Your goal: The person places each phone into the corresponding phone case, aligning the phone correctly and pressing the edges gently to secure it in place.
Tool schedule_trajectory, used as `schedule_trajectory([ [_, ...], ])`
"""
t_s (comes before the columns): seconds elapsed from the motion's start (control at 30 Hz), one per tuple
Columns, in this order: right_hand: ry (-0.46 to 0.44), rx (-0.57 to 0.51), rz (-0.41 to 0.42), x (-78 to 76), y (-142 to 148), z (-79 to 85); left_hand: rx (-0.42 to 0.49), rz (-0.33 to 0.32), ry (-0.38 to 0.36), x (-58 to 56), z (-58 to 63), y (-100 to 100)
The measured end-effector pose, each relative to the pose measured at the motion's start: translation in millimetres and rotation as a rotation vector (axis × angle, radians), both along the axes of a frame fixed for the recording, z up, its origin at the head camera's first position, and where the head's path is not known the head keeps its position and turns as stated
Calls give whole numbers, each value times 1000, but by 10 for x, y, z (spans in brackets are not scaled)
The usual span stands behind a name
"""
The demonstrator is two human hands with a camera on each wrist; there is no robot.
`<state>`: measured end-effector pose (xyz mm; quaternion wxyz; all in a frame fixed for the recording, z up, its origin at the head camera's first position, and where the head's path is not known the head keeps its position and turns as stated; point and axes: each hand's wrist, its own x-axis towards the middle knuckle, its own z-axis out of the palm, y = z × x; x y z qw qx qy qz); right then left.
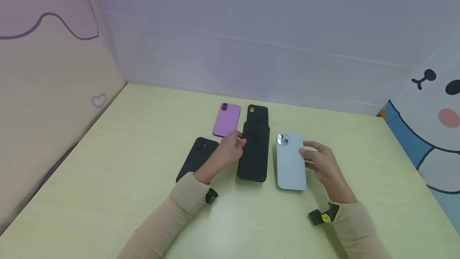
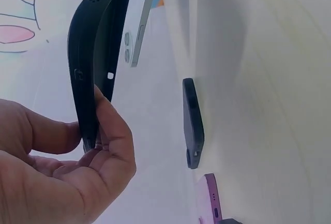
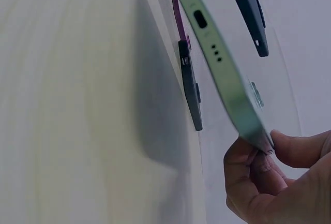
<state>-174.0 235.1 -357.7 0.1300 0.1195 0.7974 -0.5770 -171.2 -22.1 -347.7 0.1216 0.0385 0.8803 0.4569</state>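
Sleeves (image 1: 159, 221) cropped; left hand (image 1: 230, 150) pinches black case (image 1: 253, 155), right hand (image 1: 322, 162) white phone (image 1: 291, 165); rear black phone (image 1: 259, 116) partly hidden.

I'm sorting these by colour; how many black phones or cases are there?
3: one black case in the left hand, a second item beyond it, partly covered, a third item partly behind that hand.

No text, label, brand, number or sign (in any view) can be read.

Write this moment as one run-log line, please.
left hand: pinches black rectangular phone case | right hand: pinches pale-bluish rectangular phone | on table: purple rectangular phone, black phone-shaped item at left, another behind case
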Motion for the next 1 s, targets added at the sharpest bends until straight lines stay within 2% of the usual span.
schedule_trajectory([
  [0.33, 20, -62, -13, -2, -217, 41, 49, 13, 0, -28, -9, -16],
  [0.63, 53, -132, -14, -13, -349, 46, 74, -15, 24, -38, -23, -13],
  [1.0, 61, -224, -36, -23, -448, 68, 96, -19, 8, -60, -48, 7],
])
